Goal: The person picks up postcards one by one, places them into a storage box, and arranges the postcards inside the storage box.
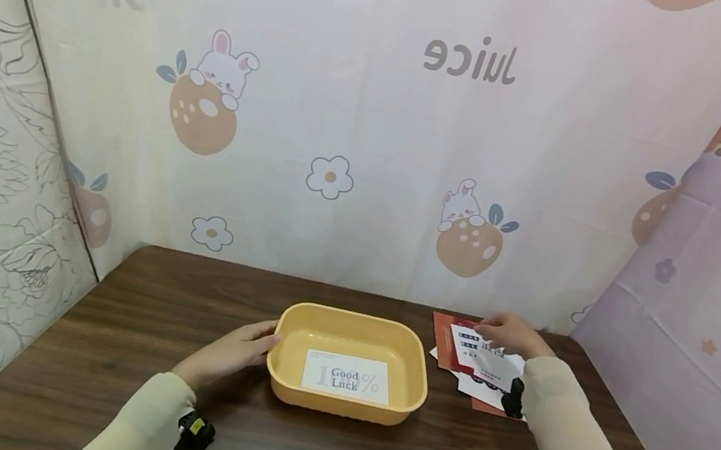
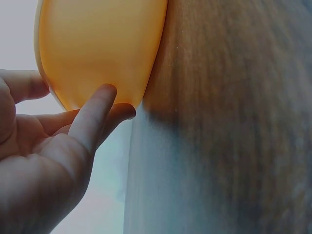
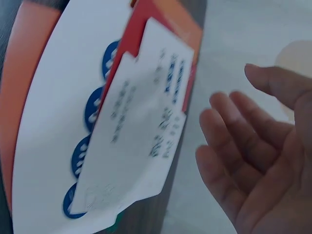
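A yellow plastic basin (image 1: 417, 348) sits on the table, with a white card (image 1: 348, 377) printed "Good Luck" lying flat inside. My left hand (image 1: 240, 348) holds the basin's left side. In the left wrist view its thumb (image 2: 31, 87) meets the rim while the other fingers (image 2: 100, 105) lie against the outer wall. To the right is an overlapping pile of printed cards (image 1: 496, 368), white, red and orange. My right hand (image 1: 511, 334) hovers by the pile's far edge; the right wrist view shows its relaxed fingers apart from the white cards (image 3: 141, 112), with nothing held.
The dark wood table (image 1: 188, 299) reaches to a patterned curtain (image 1: 354, 95) at the back. More curtain hangs along the left and right sides. A strip of table separates the basin from the cards.
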The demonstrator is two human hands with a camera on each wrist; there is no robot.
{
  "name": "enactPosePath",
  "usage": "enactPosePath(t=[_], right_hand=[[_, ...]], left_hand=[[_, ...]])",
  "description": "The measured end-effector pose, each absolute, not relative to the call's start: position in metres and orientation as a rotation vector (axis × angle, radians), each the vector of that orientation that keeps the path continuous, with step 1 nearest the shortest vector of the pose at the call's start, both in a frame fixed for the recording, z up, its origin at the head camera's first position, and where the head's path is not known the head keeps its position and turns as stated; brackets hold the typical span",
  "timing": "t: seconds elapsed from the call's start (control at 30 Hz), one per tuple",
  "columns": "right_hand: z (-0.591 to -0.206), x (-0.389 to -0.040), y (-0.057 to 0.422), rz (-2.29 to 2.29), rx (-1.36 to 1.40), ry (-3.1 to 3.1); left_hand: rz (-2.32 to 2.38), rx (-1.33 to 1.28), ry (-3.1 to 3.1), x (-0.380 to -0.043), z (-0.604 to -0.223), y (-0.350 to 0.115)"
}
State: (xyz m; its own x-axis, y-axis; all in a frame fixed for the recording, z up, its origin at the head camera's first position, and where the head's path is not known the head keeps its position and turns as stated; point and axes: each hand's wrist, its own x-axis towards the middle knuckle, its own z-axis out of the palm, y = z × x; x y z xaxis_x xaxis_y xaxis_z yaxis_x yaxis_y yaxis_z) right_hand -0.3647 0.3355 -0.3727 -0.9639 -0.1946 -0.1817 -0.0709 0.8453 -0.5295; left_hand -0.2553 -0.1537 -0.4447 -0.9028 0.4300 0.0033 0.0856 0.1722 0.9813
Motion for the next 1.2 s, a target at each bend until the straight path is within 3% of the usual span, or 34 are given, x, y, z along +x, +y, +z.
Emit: enactPosePath(t=[0.53,1.2], right_hand=[[-0.39,-0.357,0.363,-0.574,0.292,2.878],[-0.411,-0.353,0.368,-0.613,0.37,2.867]], left_hand=[[1.784,0.481,2.203,-0.257,-0.445,-0.153],[1.772,0.485,2.205,-0.257,-0.445,-0.154]])
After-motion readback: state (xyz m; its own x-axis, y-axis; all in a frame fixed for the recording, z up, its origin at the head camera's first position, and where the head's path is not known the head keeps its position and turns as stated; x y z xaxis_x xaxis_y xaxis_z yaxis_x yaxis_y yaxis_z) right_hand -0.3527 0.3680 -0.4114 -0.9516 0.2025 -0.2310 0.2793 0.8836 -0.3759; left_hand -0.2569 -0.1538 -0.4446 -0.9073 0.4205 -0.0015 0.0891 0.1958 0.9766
